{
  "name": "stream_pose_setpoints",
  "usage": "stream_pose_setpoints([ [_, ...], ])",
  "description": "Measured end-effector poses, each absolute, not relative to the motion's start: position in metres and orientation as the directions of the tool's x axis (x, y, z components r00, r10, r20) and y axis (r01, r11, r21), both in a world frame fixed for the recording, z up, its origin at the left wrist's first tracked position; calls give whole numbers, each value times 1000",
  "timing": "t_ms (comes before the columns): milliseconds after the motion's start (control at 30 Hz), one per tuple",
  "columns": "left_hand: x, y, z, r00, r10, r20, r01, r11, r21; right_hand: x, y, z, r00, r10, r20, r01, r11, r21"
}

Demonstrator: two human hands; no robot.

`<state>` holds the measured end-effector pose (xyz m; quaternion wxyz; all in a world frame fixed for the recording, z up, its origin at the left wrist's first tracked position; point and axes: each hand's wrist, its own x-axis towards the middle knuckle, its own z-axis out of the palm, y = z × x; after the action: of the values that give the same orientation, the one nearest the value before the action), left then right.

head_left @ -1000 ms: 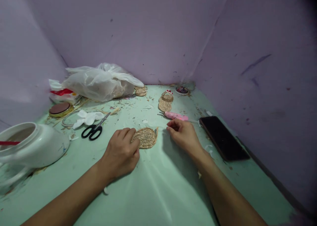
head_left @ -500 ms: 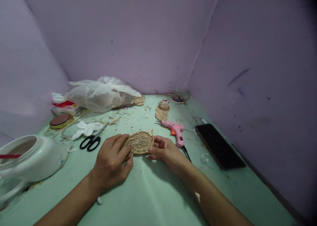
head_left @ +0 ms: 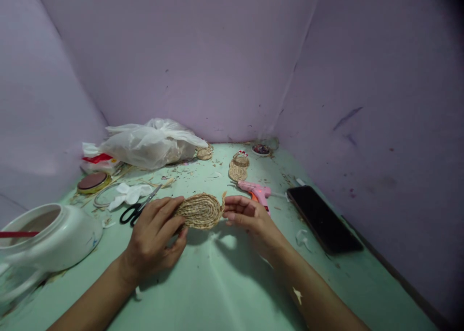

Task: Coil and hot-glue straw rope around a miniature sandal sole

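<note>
An oval coil of braided straw is held up just above the green tabletop. My left hand grips its left end, thumb below and fingers over the top. At the right end a short loose tail of the braid stands away from the coil. My right hand has its fingertips and thumb closed at this tail. Behind my right hand lies a pink glue gun, partly covered by the fingers. Black-handled scissors lie just beyond my left hand.
A small straw slipper with red and white trim lies farther back. To the right is a black phone. At left stand a white ceramic pot and a round tin. A plastic bag rests by the purple back wall.
The coil and my left hand have shifted slightly left. My right hand has moved from the coil's edge to its tail, which stands farther out. The view has tilted up a little.
</note>
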<state>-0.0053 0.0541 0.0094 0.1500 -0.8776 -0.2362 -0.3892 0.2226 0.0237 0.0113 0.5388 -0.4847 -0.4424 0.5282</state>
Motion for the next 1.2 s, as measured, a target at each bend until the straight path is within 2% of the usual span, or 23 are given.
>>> stream_pose_setpoints([
  [67,-6,55,9,583,293,758,524,-848,-75,235,25,16,209,977,43,80,27,-996],
  [133,-8,55,10,578,292,762,521,-851,-69,252,26,20,362,928,93,238,5,-971],
  [167,-9,56,10,577,292,763,520,-851,-68,261,26,22,429,898,100,320,-48,-946],
  [233,-10,57,10,576,284,767,517,-853,-72,276,27,21,537,840,79,552,-279,-786],
  [300,-11,58,10,577,277,768,517,-852,-81,286,30,16,557,830,44,608,-370,-702],
  [467,-11,59,11,575,266,774,521,-848,-96,290,38,-5,511,858,-52,514,-353,-782],
  [633,-16,60,13,564,289,774,535,-841,-76,278,39,1,388,911,-138,256,-250,-934],
  [800,-22,64,11,534,305,788,556,-829,-56,269,19,23,261,965,-9,93,-34,-995],
  [867,-22,64,9,525,317,790,564,-825,-43,270,7,22,179,983,49,-30,55,-998],
  [933,-22,65,8,519,330,788,567,-823,-29,273,-3,15,179,981,72,-123,95,-988],
  [1033,-21,66,7,513,303,803,543,-839,-30,277,-13,1,170,978,124,-54,135,-989],
  [1200,-21,68,4,526,287,801,506,-862,-23,279,-19,-4,111,982,153,243,122,-962],
])
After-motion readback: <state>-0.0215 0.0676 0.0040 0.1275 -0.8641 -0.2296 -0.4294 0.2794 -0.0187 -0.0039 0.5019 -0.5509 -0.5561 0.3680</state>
